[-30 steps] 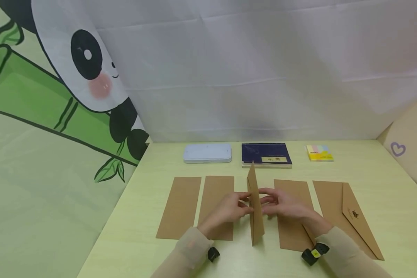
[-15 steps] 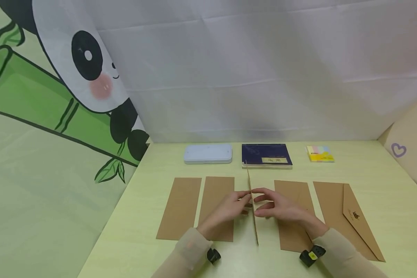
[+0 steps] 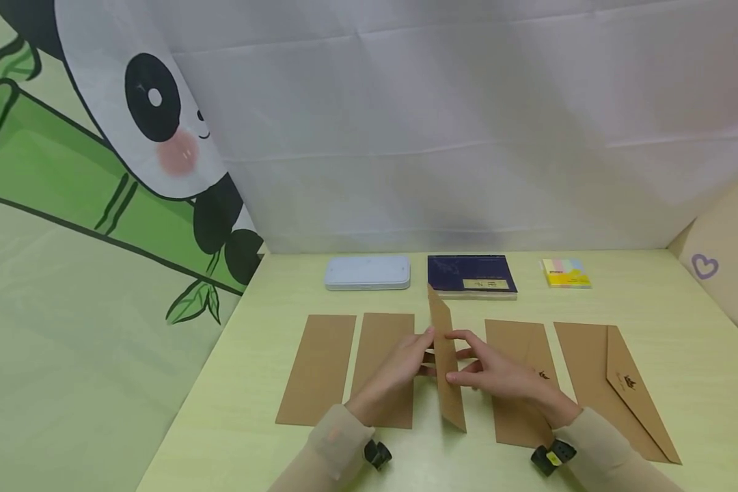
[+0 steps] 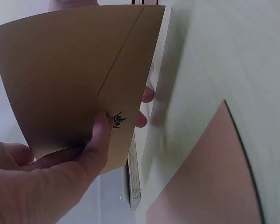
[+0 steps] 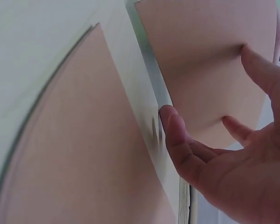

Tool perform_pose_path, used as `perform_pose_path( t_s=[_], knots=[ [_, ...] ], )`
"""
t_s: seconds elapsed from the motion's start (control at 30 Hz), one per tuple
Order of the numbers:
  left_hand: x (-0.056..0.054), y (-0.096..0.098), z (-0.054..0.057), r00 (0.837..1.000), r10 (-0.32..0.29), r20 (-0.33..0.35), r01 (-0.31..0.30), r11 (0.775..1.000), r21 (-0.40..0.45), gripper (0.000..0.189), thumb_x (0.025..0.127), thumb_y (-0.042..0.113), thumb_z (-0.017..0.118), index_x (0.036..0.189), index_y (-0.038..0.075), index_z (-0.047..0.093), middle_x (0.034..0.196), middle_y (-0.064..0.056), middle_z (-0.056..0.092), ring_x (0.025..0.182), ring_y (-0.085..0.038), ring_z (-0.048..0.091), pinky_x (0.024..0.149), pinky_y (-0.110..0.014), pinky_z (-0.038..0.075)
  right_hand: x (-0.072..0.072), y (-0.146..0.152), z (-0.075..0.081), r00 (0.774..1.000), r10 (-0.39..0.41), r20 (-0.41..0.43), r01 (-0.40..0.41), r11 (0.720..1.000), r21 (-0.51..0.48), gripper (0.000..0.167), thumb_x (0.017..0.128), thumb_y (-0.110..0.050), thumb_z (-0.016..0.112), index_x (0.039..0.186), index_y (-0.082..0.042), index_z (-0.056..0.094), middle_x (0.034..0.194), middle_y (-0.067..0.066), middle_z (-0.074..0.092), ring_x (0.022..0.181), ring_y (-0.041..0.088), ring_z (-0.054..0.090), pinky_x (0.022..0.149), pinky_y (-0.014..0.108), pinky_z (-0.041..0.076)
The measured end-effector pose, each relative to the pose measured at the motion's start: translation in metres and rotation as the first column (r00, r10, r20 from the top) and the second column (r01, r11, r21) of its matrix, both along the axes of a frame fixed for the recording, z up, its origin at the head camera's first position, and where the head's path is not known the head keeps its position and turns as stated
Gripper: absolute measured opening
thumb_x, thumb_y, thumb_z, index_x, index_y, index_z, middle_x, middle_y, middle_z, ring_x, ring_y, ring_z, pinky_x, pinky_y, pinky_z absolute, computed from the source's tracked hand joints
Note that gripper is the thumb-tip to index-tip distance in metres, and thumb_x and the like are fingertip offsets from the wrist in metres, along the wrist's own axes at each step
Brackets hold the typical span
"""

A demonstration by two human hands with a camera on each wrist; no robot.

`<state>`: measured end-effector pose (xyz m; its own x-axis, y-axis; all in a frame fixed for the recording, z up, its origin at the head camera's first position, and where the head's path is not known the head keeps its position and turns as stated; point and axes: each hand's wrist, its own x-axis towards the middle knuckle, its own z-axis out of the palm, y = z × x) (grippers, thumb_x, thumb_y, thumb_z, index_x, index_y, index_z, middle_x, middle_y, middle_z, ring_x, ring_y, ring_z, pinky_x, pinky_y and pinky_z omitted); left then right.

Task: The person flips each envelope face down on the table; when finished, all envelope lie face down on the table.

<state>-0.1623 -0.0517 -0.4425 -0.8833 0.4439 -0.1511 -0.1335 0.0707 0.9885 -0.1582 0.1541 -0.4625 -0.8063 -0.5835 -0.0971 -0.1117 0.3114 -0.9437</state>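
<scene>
Nearest my camera: two sleeves (image 3: 341, 437), cut off at the bottom, plus black wrist straps (image 3: 553, 458); the right one has a yellow patch, marks unreadable. The table (image 3: 221, 410) has its near edge out of view.

Mid-table I see the left hand (image 3: 400, 369) and right hand (image 3: 498, 372) with one brown envelope (image 3: 444, 359) nearly upright between them. Right fingers are spread apart, two tips touching the plain face. Left fingers are on the flap face, one tip just beside a black crown print (image 4: 119, 120); I can't tell if they clamp it. Two more fingertips peek past the envelope's lower edge in the left wrist view, owner unclear.

Flat envelopes either side: left pair (image 3: 317, 369) plain side up, toward the table's left edge, inner one partly under the left arm. Right pair (image 3: 590, 362) flap side up, toward the right edge, each with a crown; tiny text under the outer crown unreadable, inner one partly covered by the right hand.

Along the far edge: pale case (image 3: 367, 272); navy notebook (image 3: 470, 270), cream label illegible; sticky notes (image 3: 566, 272) near the far right corner, yellow band, lettering too blurry. Behind, a panda-print backdrop (image 3: 436, 137), cut off at the top.
</scene>
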Motion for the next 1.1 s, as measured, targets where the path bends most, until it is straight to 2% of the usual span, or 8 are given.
perform_pose_path(
  t_s=[0.23, 0.33, 0.43, 0.57, 0.67, 0.87, 1.0, 1.1],
  knots=[
    [-0.002, -0.007, -0.001, 1.000, 0.030, -0.004, -0.030, 0.998, 0.061, 0.048, 0.104, 0.035, 0.039, 0.115, -0.006, 0.061, 0.109, -0.016, 0.064, 0.091, -0.024, 0.065, 0.080, -0.035, 0.051, 0.005, -0.002, 0.004, 0.997, -0.048, -0.057, 0.050, 0.998, 0.040, 0.077, 0.086, -0.029, 0.073, 0.146, -0.014, 0.029, 0.128, 0.026, 0.047, 0.090, 0.021, 0.064, 0.069, 0.037, 0.050],
    [-0.003, -0.009, -0.003, 0.998, 0.069, -0.011, -0.067, 0.992, 0.110, 0.042, 0.103, 0.027, 0.043, 0.109, -0.009, 0.062, 0.105, -0.015, 0.064, 0.085, -0.024, 0.066, 0.076, -0.036, 0.053, 0.005, -0.002, 0.004, 0.993, -0.071, -0.094, 0.078, 0.994, 0.075, 0.077, 0.084, -0.029, 0.074, 0.145, -0.011, 0.031, 0.124, 0.024, 0.048, 0.084, 0.020, 0.064, 0.064, 0.035, 0.050],
    [-0.005, -0.009, -0.005, 0.993, 0.119, -0.025, -0.115, 0.985, 0.125, 0.035, 0.102, 0.020, 0.048, 0.104, -0.012, 0.062, 0.097, -0.014, 0.063, 0.077, -0.023, 0.066, 0.068, -0.034, 0.054, 0.004, 0.000, 0.004, 0.987, -0.086, -0.135, 0.102, 0.987, 0.121, 0.077, 0.083, -0.031, 0.075, 0.144, -0.010, 0.034, 0.120, 0.022, 0.050, 0.078, 0.018, 0.063, 0.061, 0.034, 0.049],
    [-0.005, -0.010, -0.007, 0.980, 0.196, -0.030, -0.192, 0.978, 0.086, 0.028, 0.098, 0.015, 0.056, 0.110, -0.010, 0.062, 0.090, -0.009, 0.065, 0.066, -0.018, 0.064, 0.061, -0.030, 0.054, 0.003, 0.003, 0.002, 0.980, -0.094, -0.178, 0.127, 0.975, 0.184, 0.077, 0.081, -0.035, 0.077, 0.142, -0.008, 0.038, 0.116, 0.020, 0.052, 0.074, 0.016, 0.061, 0.060, 0.033, 0.048],
    [-0.006, -0.009, -0.009, 0.966, 0.258, -0.031, -0.255, 0.964, 0.070, 0.028, 0.093, 0.011, 0.063, 0.114, -0.008, 0.061, 0.086, -0.012, 0.068, 0.058, -0.016, 0.063, 0.056, -0.030, 0.053, 0.004, 0.004, 0.001, 0.974, -0.100, -0.205, 0.146, 0.964, 0.223, 0.077, 0.079, -0.036, 0.078, 0.139, -0.006, 0.041, 0.113, 0.019, 0.053, 0.073, 0.016, 0.059, 0.060, 0.033, 0.048],
    [-0.009, -0.011, -0.015, 0.929, 0.362, -0.074, -0.361, 0.932, 0.028, 0.024, 0.083, 0.004, 0.073, 0.102, -0.006, 0.064, 0.075, -0.015, 0.069, 0.046, -0.017, 0.058, 0.044, -0.028, 0.049, 0.005, 0.004, 0.002, 0.962, -0.114, -0.249, 0.184, 0.942, 0.280, 0.074, 0.077, -0.038, 0.079, 0.134, -0.004, 0.046, 0.110, 0.017, 0.056, 0.072, 0.014, 0.058, 0.064, 0.034, 0.048],
    [-0.010, -0.012, -0.018, 0.924, 0.356, -0.139, -0.367, 0.929, -0.059, 0.021, 0.080, -0.001, 0.073, 0.099, -0.005, 0.065, 0.072, -0.012, 0.068, 0.045, -0.017, 0.057, 0.043, -0.032, 0.050, 0.005, 0.004, 0.002, 0.951, -0.122, -0.284, 0.212, 0.927, 0.310, 0.073, 0.077, -0.038, 0.079, 0.133, -0.003, 0.048, 0.109, 0.015, 0.056, 0.076, 0.015, 0.054, 0.066, 0.034, 0.046],
    [-0.009, -0.012, -0.018, 0.933, 0.320, -0.166, -0.343, 0.930, -0.135, 0.025, 0.078, -0.004, 0.073, 0.102, -0.004, 0.066, 0.072, -0.008, 0.067, 0.045, -0.016, 0.057, 0.044, -0.034, 0.051, 0.005, 0.005, 0.002, 0.942, -0.123, -0.314, 0.233, 0.910, 0.343, 0.072, 0.078, -0.039, 0.079, 0.132, -0.003, 0.049, 0.104, 0.012, 0.053, 0.077, 0.017, 0.049, 0.067, 0.034, 0.044]
  ],
)
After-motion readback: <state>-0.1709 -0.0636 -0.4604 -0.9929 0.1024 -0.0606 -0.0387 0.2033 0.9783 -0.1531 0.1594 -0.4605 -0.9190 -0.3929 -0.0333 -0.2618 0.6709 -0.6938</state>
